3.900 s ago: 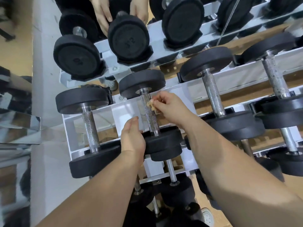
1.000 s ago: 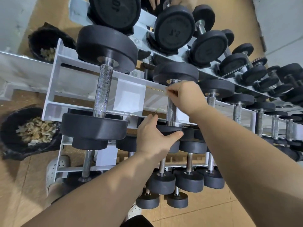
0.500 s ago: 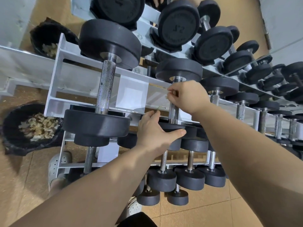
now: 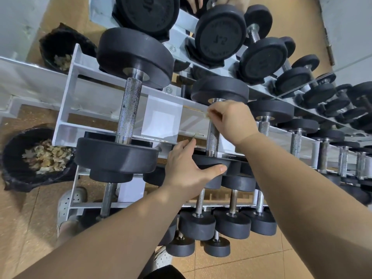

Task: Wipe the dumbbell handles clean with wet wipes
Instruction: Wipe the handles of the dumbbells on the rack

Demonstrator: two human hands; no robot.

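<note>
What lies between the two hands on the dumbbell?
In the head view, a bare stretch of knurled handle lies between right hand and left hand.

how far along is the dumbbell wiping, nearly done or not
Done: used wipes fill the bin. In hand: the right hand pinches a wipe against one dumbbell handle, the left hand resting on that dumbbell's near head. Left: probably the row of handles to the right.
</note>
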